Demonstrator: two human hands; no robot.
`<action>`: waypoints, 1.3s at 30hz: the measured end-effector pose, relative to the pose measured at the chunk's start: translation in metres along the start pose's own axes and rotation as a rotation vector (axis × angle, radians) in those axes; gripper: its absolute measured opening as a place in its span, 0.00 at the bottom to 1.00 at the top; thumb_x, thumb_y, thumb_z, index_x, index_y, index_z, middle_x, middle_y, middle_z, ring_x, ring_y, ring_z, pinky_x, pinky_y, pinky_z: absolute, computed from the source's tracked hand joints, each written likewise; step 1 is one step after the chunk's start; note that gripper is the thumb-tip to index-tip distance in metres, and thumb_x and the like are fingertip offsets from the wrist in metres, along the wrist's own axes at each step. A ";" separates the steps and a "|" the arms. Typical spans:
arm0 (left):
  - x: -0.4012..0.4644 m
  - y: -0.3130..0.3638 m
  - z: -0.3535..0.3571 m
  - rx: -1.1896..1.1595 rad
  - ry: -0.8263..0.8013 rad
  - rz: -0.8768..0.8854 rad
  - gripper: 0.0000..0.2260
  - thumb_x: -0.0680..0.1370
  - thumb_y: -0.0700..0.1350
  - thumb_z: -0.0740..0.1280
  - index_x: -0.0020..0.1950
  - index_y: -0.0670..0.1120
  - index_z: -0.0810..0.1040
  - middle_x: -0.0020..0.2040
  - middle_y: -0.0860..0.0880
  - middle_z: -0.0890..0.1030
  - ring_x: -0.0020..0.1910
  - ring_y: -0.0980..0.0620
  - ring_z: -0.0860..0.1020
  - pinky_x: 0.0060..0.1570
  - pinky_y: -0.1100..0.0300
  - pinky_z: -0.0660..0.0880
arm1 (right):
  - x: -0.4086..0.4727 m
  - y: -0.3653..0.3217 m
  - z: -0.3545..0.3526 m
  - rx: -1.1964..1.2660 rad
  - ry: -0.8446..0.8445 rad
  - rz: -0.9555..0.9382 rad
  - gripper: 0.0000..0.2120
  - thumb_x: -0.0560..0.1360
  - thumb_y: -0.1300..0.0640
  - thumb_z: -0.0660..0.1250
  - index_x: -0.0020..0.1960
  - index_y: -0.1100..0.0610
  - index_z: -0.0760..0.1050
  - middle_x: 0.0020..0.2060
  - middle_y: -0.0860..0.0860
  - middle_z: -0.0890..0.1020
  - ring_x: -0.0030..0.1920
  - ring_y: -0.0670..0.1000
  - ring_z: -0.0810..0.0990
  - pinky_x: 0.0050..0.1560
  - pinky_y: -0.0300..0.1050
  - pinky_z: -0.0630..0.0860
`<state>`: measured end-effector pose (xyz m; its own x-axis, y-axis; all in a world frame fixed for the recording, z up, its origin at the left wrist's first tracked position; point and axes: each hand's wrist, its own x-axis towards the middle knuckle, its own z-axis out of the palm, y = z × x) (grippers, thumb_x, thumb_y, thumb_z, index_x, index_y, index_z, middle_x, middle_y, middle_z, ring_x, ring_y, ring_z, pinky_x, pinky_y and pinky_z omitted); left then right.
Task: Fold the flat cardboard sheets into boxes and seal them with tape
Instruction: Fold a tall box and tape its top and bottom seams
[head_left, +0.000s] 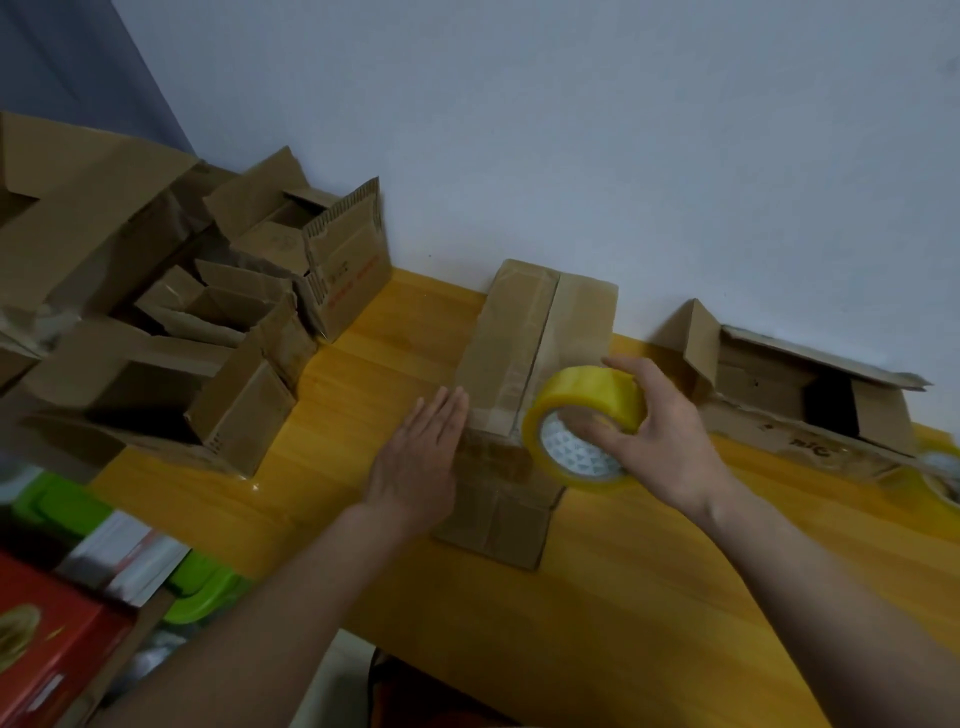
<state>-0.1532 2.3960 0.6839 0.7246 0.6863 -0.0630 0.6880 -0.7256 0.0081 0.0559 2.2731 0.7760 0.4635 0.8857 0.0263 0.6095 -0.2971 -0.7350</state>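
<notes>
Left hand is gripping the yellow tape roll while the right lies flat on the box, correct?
Swapped. The head view shows the right hand gripping the yellow tape roll, while the left hand lies flat on the box.

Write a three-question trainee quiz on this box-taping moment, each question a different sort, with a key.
1. True or false: the left hand lies flat with straight fingers against the closed brown cardboard box.
2. The right hand grips: A) scissors B) a yellow roll of tape C) a marker.
3. Fill in: the open-flapped cardboard box stands on the orange wooden table on the person's ____ side.

Key: 1 true; 2 B; 3 right.
</notes>
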 end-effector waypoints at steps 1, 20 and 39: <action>0.000 -0.009 -0.005 0.041 -0.033 -0.028 0.35 0.81 0.46 0.54 0.75 0.43 0.30 0.78 0.48 0.36 0.77 0.51 0.36 0.75 0.55 0.35 | 0.000 0.001 0.006 0.042 -0.014 -0.008 0.29 0.70 0.48 0.73 0.67 0.46 0.65 0.54 0.43 0.74 0.55 0.49 0.76 0.50 0.45 0.76; -0.012 -0.062 -0.020 0.008 -0.134 -0.263 0.40 0.79 0.43 0.61 0.76 0.45 0.29 0.77 0.50 0.32 0.75 0.49 0.32 0.76 0.49 0.38 | 0.034 -0.014 0.026 -0.326 -0.262 -0.317 0.38 0.73 0.65 0.66 0.72 0.35 0.57 0.47 0.50 0.68 0.45 0.51 0.71 0.42 0.43 0.67; 0.006 -0.042 -0.025 0.079 -0.207 -0.230 0.41 0.78 0.44 0.64 0.78 0.50 0.35 0.77 0.43 0.32 0.74 0.39 0.31 0.74 0.43 0.36 | 0.029 0.015 0.020 -0.424 -0.378 -0.231 0.36 0.75 0.63 0.66 0.73 0.37 0.56 0.47 0.48 0.65 0.43 0.47 0.68 0.37 0.36 0.63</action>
<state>-0.1766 2.4319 0.7080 0.5212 0.8141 -0.2561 0.8216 -0.5598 -0.1074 0.0659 2.3012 0.7520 0.0761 0.9863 -0.1464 0.9057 -0.1298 -0.4035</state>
